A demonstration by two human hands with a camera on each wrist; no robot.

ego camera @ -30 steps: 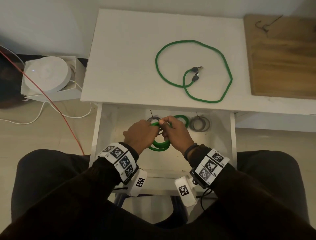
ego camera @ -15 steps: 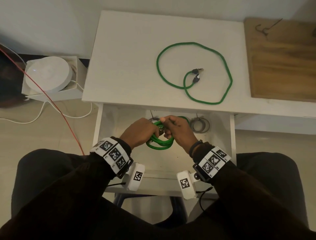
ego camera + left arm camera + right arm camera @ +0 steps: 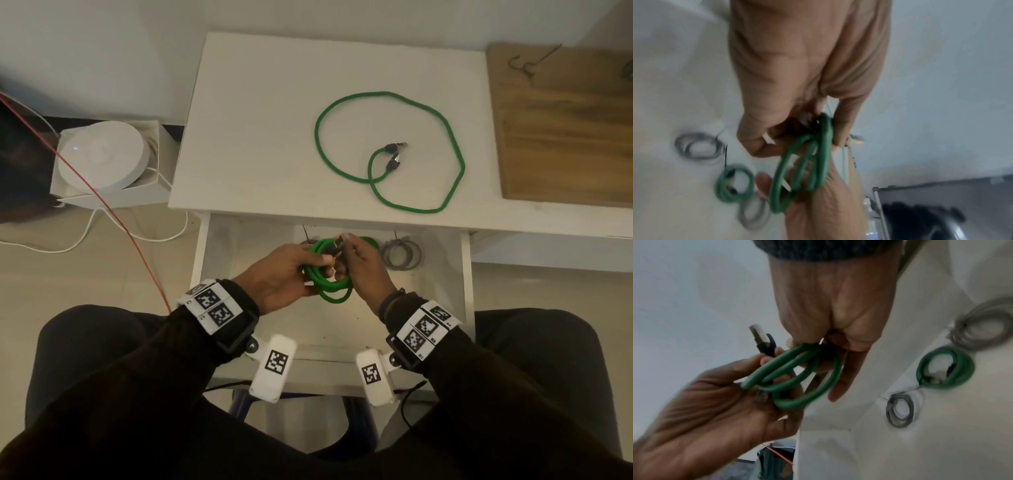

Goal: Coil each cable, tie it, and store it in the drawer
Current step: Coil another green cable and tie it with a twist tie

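Both hands hold a coiled green rubber-jacketed cable (image 3: 329,278) above the open white drawer (image 3: 466,274). Left hand (image 3: 278,278) fingers curl round coil's left side; right hand (image 3: 363,265) pinches its top near the plug. Uncoiled green braided cable (image 3: 387,150) lies on white worktop (image 3: 260,137). Tied grey coil (image 3: 401,255) in drawer.

Far gray coil (image 3: 302,242) in the drawer (image 3: 466,274) — mostly hidden behind the left hand (image 3: 274,279).

A green cable (image 3: 327,274), wound into a small multi-loop coil, is held above the open white drawer (image 3: 466,274) at frame centre. A second green cable (image 3: 390,150) lies loosely looped, upper right of centre. Three small coils rest at the drawer's back.
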